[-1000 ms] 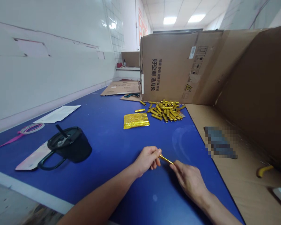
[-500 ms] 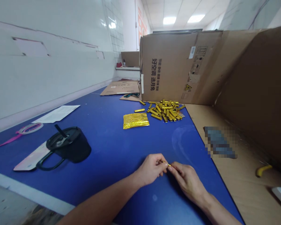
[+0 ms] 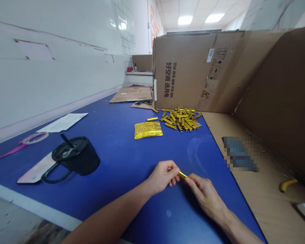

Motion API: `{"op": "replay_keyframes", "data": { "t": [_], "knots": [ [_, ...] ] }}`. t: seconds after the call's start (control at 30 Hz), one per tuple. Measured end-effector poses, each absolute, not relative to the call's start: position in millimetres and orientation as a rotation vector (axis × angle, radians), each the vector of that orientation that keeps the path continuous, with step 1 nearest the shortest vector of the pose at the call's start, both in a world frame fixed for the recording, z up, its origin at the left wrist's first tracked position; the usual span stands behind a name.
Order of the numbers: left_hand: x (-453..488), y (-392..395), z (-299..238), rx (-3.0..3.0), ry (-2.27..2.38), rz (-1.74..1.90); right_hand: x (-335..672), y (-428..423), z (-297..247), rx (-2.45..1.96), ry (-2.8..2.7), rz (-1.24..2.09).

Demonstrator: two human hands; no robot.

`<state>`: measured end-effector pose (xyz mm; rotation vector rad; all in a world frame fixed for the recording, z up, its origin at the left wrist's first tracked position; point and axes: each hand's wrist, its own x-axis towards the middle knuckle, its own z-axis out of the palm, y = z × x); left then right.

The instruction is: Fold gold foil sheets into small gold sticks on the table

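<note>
Between my two hands a small gold foil tube [image 3: 182,175] is pinched, one end in each. My left hand [image 3: 165,177] grips its left end with thumb and curled fingers. The right end is in the closed fingers of my right hand [image 3: 204,192]. Both hands are over the near part of the blue table [image 3: 117,162]. Farther back lies a flat stack of gold foil sheets [image 3: 148,130]. A single gold tube [image 3: 152,119] rests just behind it, and a loose pile of similar gold tubes [image 3: 183,120] lies to its right.
A lidded black mug [image 3: 82,157] stands at the left, beside a phone [image 3: 37,169], a roll of tape [image 3: 35,138] and a paper sheet [image 3: 63,122]. A tall cardboard box [image 3: 188,74] borders the back. On cardboard at the right lie a blurred dark item [image 3: 239,154] and a yellow object [image 3: 287,185].
My hands have moved slightly apart, and more of the gold tube shows between them. The view has shifted a little.
</note>
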<state>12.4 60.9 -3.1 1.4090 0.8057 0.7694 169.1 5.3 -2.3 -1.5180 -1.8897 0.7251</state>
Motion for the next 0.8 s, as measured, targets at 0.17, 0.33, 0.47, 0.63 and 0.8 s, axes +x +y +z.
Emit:
{"op": "replay_keyframes", "data": {
  "t": [0.17,0.33,0.47,0.63,0.8],
  "knots": [
    [13,65,-6,1.371,0.895,0.854,169,6,-5,-1.496,-1.817,0.795],
    [10,66,-6,1.448,0.819,0.802,172,6,-7,-1.469,-1.925,0.558],
    [8,64,-3,1.623,0.801,0.679,169,4,-3,-1.464,-1.971,0.597],
    [12,56,-2,1.669,0.805,0.67,164,3,3,-1.431,-1.917,0.889],
    [14,51,-4,1.664,0.827,0.675,164,2,1,-1.406,-1.891,0.884]
  ]
}}
